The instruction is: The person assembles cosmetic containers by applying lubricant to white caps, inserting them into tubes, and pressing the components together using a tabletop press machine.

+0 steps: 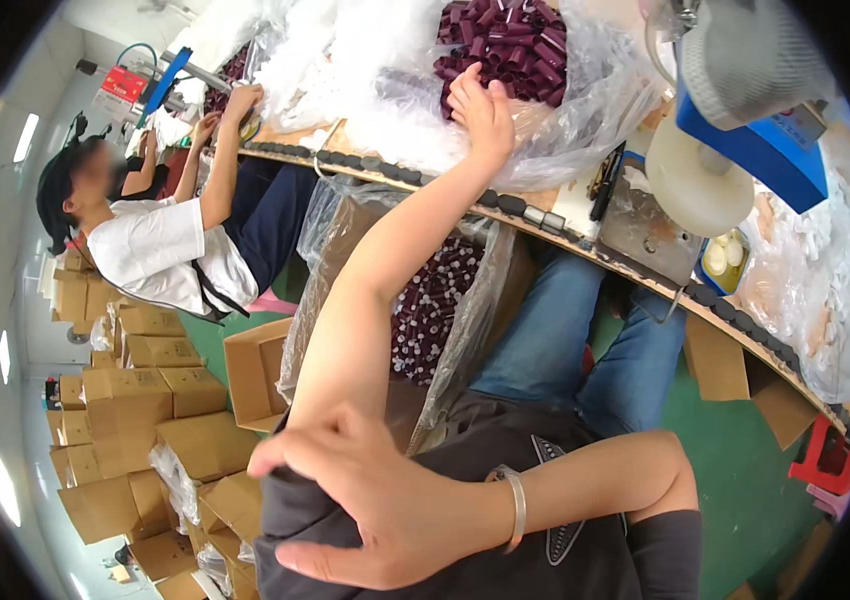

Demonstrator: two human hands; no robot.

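The left hand [480, 105], fingers spread, rests on the heap of small dark-maroon plastic tubes [510, 40] in clear bagging at the counter's [555, 215] far edge (light, rigid, slippery-looking, best pinched by their sides), while the right hand [375, 500] lies loosely curled on the left upper arm

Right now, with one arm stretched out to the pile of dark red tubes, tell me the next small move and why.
Probably close the left hand on a few of the dark maroon plastic tubes in the clear plastic bag. Its fingers already lie spread on the pile's edge and hold nothing that shows. The right hand rests open on the left upper arm's dark grey sleeve, so it is not placed to pick.
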